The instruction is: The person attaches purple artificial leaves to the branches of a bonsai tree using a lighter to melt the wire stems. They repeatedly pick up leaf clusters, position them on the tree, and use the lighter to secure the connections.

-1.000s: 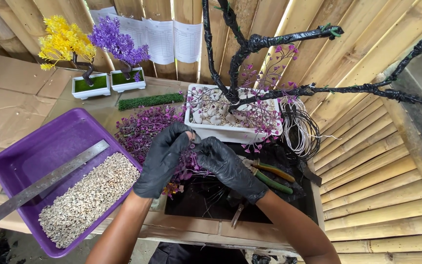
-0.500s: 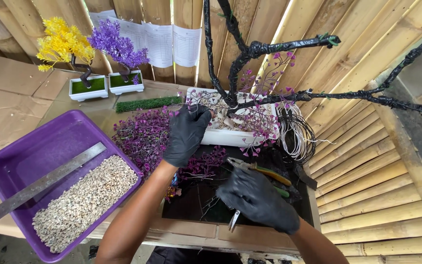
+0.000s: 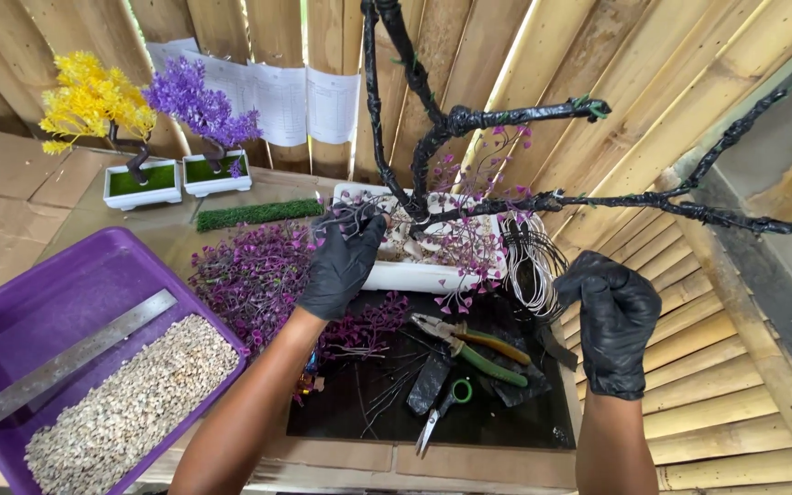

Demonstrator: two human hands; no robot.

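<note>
i see my left hand (image 3: 341,261) in a black glove reaching to the near rim of the white planter (image 3: 396,275), fingers curled together around a small purple blossom sprig (image 3: 346,215) at the foot of the black-wrapped tree trunk (image 3: 387,137). my right hand (image 3: 611,321) hangs closed in a loose fist beside the coil of thin wire (image 3: 529,266), pinching what looks like a strand of it, though i cannot tell for sure. the sprig sits just at the planter edge, with the heap of purple sprigs (image 3: 254,280) on the table beside it. i judge the sprig light, springy and easily crushed, so it is best held low on its wire stem, not by the petals. the wire looks thin and bendable, likely to kink. pliers (image 3: 474,344) and snips (image 3: 440,412) lie on the black mat (image 3: 341,417) between my arms
</note>
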